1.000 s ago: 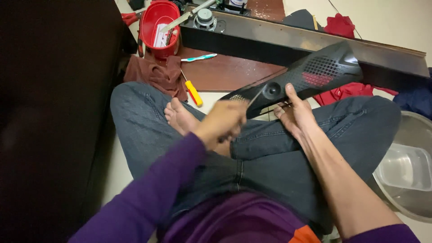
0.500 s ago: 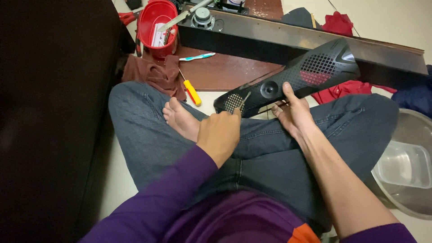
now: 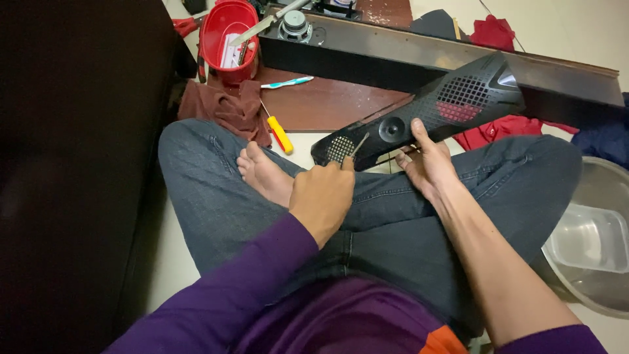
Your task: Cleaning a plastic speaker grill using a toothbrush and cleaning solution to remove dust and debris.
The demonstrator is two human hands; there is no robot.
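The right hand (image 3: 429, 167) grips the black grille panel (image 3: 426, 115) from below; the left hand (image 3: 322, 193), clenched on a thin tool (image 3: 359, 144), probes its lower mesh. Panel not yet opened.

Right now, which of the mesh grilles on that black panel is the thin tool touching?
The small grille at the panel's lower left end, beside the left hand; the large grille lies farther up.
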